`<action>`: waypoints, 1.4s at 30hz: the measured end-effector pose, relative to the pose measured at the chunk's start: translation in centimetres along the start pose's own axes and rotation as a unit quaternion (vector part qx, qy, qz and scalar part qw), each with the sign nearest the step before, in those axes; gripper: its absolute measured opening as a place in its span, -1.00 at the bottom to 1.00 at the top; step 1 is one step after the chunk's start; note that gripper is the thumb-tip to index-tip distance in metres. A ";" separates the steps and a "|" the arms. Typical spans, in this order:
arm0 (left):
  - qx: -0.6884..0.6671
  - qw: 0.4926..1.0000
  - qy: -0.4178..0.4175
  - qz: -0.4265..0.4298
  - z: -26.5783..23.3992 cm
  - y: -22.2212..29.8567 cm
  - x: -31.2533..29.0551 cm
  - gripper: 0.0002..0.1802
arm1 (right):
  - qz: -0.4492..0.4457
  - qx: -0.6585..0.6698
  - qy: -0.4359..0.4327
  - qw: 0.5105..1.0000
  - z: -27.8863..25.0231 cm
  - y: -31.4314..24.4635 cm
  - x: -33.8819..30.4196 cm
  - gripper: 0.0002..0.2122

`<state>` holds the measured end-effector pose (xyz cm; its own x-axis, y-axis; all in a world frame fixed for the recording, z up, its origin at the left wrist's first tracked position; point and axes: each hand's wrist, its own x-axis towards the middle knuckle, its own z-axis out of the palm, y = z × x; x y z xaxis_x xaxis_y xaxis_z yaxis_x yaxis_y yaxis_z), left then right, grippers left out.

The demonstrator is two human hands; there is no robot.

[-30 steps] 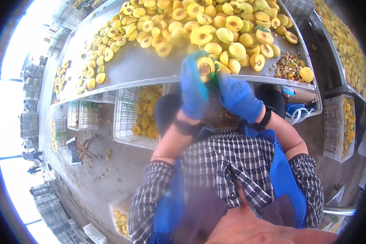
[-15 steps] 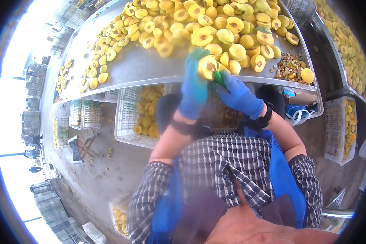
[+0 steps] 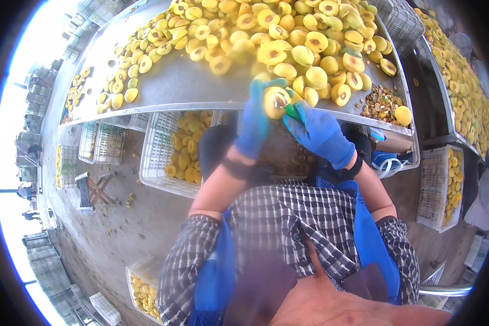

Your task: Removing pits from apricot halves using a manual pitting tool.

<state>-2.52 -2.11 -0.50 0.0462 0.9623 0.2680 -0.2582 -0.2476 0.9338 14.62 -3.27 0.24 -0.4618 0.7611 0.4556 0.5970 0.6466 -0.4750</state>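
Peach half, yellow and with its cut face turned up toward the right, is held just above the near edge of a metal surface. The left hand, in a blue glove, has its grip closed around the left side of the fruit; its fingertips are blurred, so their exact hold cannot be told. The right hand, gloved in blue too, has its grip shut around a tool with a green handle, which points at the middle of the cut face. Whether its tip is inside the flesh is too small to tell.

Beyond the hands, a wide heap of peach halves covers the far part of the surface, with many cut faces up. A small pile of pits lies at the near right corner, a round yellow fruit at its edge. Below the surface, to the left of the person's legs, stands a white crate with more yellow fruit in it. Another white crate of fruit stands on the floor at the right, and a small folding stool is at the left.
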 end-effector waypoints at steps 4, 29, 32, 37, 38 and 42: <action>0.019 0.999 0.020 0.016 -0.3 -0.7 -0.5 -0.61 | -0.057 -0.088 -0.009 0.994 1.0 0.2 -0.5 -0.78; 0.018 0.962 0.214 0.168 2.3 -4.9 -0.4 -0.77 | -0.155 0.037 -0.046 0.986 5.0 3.1 -2.5 -0.69; -0.133 0.976 0.154 -0.074 0.6 -2.7 -0.4 -0.77 | -0.200 0.060 -0.118 0.971 1.5 -2.3 -0.7 -0.65; -0.128 0.980 0.146 -0.044 0.4 -4.3 0.6 -0.75 | -0.241 0.022 -0.064 0.968 2.0 -1.7 -0.2 -0.68; -0.137 0.977 0.166 0.002 0.7 -4.1 0.6 -0.76 | -0.103 0.075 -0.108 0.986 1.9 -2.3 -0.3 -0.66; -0.147 0.969 0.197 0.003 1.4 -2.4 -0.1 -0.80 | -0.083 0.047 -0.142 0.985 1.4 -2.7 -0.2 -0.61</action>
<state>-0.57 -1.72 -2.46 -0.3137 0.9433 0.1086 -0.5237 -0.2672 0.8089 12.18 -5.12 0.42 -0.7205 0.6199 0.3109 0.4405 0.7553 -0.4852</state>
